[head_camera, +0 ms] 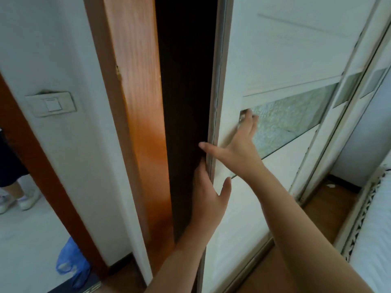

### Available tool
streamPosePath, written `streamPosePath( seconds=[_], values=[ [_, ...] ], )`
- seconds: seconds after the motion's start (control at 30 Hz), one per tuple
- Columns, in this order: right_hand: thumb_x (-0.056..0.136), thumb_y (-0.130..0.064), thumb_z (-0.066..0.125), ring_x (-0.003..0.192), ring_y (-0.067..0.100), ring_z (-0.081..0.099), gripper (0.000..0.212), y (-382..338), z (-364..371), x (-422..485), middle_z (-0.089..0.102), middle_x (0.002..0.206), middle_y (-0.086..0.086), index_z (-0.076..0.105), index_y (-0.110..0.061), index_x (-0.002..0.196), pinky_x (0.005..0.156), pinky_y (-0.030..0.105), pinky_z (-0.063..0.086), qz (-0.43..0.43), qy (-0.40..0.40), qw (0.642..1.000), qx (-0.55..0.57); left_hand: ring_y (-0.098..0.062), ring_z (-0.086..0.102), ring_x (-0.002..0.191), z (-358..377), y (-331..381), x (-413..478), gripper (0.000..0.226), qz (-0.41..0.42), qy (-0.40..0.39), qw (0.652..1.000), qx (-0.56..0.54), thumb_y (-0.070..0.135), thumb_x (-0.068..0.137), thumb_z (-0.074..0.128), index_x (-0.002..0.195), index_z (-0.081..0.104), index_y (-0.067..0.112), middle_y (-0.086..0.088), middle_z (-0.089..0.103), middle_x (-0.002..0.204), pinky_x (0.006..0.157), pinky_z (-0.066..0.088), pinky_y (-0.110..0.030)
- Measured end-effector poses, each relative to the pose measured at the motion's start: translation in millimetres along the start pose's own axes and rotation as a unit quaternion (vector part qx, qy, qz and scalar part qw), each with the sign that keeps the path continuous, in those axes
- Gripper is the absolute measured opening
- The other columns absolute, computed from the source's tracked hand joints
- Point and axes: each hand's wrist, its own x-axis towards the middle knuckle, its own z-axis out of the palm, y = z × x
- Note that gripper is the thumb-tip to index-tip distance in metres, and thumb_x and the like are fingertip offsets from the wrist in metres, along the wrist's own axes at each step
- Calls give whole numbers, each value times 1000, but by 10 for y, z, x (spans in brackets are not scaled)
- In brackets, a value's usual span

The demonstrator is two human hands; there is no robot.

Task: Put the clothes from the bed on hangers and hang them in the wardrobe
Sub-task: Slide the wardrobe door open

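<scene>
The white sliding wardrobe door stands partly slid aside, leaving a dark gap beside the wooden frame. My left hand grips the door's left edge, fingers in the gap and thumb on the front. My right hand lies flat on the door face; its straight fingers reach the small metal handle and its thumb points to the edge. No clothes or hangers are in view, and the wardrobe's inside is too dark to see.
A second sliding door lies further right. The bed's white edge is at the lower right, close to the wardrobe. At left are a light switch, an open doorway with a person's legs, and a blue bag on the floor.
</scene>
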Motion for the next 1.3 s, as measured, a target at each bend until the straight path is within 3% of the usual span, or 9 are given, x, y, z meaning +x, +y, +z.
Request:
streamPosePath(
  seconds=[0.1, 0.17, 0.27, 0.37, 0.5, 0.6, 0.87, 1.03, 1.3],
  values=[
    [68, -40, 76, 143, 33, -15, 127, 60, 46, 51, -29, 152, 11, -24, -15, 143, 117, 45, 6, -3, 13, 999, -32, 1, 31, 122, 128, -30, 121, 64, 11, 17, 999, -28, 21, 89, 55, 138, 15, 25, -6, 39, 143, 92, 27, 5],
    [70, -41, 74, 143, 35, -13, 126, 112, 22, 88, -29, 152, 13, -25, -14, 143, 118, 44, 9, -12, 17, 998, -55, 0, 38, 117, 208, -84, 168, 57, 0, 18, 999, -48, 17, 91, 51, 140, 22, 20, -7, 46, 136, 82, 30, 9],
    [70, -44, 73, 144, 33, -12, 125, 186, -58, 158, -27, 153, 12, -25, -14, 142, 118, 43, 10, -11, 17, 997, -81, -5, 55, 107, 322, -182, 222, 44, -8, -3, 998, -64, 25, 91, 50, 132, 37, 15, 2, 54, 117, 73, 39, 3],
    [71, -46, 71, 144, 32, -11, 124, 288, -167, 259, -27, 153, 11, -27, -15, 142, 117, 43, 10, -6, 16, 995, -93, 5, 55, 86, 473, -204, 311, 38, 2, -4, 998, -59, 34, 88, 53, 122, 46, 17, 12, 53, 98, 65, 42, -3],
    [73, -48, 68, 145, 29, -7, 122, 472, -364, 445, -28, 153, 7, -29, -19, 141, 117, 41, 12, 10, 12, 995, -99, -15, 60, 78, 758, -204, 481, 35, -7, -29, 998, -61, 37, 87, 56, 112, 49, 14, -2, 60, 91, 57, 39, -11],
    [73, -47, 68, 145, 26, -8, 121, 642, -542, 617, -29, 153, 4, -29, -21, 141, 116, 38, 10, 19, 8, 995, -93, -10, 53, 67, 1004, -183, 635, 38, -17, -49, 995, -84, 34, 85, 58, 114, 49, 10, 0, 55, 84, 52, 36, -6],
    [73, -44, 70, 146, 25, -1, 119, 1185, -1026, 1149, -25, 155, 5, -24, -21, 143, 114, 34, 17, 15, 22, 996, -91, -7, 54, 66, 1818, -150, 1057, 43, 10, -68, 992, -105, 48, 78, 55, 111, 47, 22, 8, 55, 83, 55, 39, -6],
    [72, -47, 70, 146, 23, -1, 119, 1596, -1327, 1534, -22, 156, 4, -22, -22, 144, 112, 32, 19, 2, 36, 994, -101, -6, 55, 68, 2368, -99, 1327, 48, 19, -62, 992, -111, 46, 79, 59, 115, 48, 16, 7, 56, 84, 57, 41, -8],
    [71, -45, 71, 145, 19, -8, 119, 2291, -1884, 2198, -17, 157, 7, -18, -19, 145, 102, 19, 10, -8, 55, 994, -93, 0, 57, 75, 3334, 36, 1780, 30, 1, -71, 989, -133, 38, 78, 64, 99, 49, 23, 8, 58, 81, 61, 40, -6]
  ],
)
